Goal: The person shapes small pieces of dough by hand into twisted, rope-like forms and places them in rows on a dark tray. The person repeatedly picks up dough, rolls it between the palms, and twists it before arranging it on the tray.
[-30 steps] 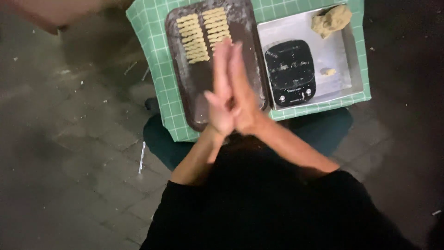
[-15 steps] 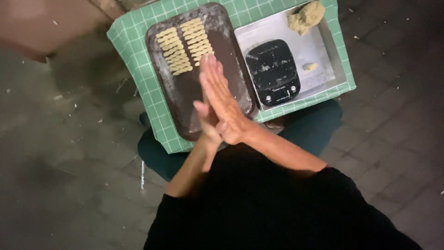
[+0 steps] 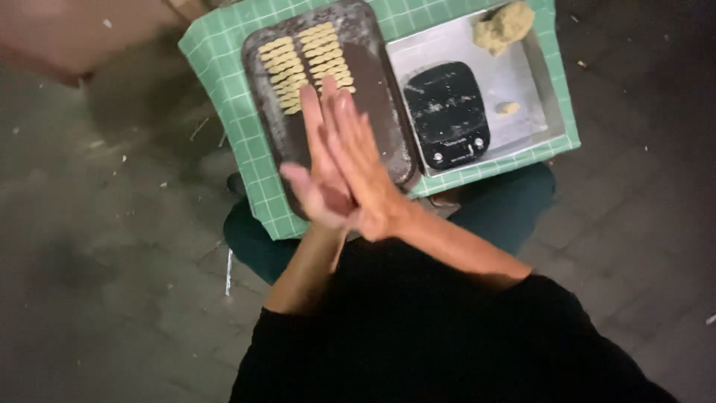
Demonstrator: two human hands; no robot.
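Observation:
My left hand [image 3: 313,183] and my right hand [image 3: 362,160] are pressed palm to palm over the near end of a dark baking tray [image 3: 391,130]. The right hand sits slightly further forward than the left. A thin pale dough strand [image 3: 340,250] hangs down from between the palms. Two rows of small twisted dough pieces [image 3: 306,63] lie at the tray's far end. The part of the dough between the palms is hidden.
The tray rests on a green checked cloth [image 3: 224,67]. To its right, a shallow metal tray [image 3: 541,82] holds a black kitchen scale [image 3: 447,112], a dough lump [image 3: 506,26] and a small dough bit [image 3: 509,108]. Grey paving surrounds a dark green seat [image 3: 250,246].
My palms have slid against each other, the right moving forward and the left back. The view has shifted, so the cloth and trays sit further right in it.

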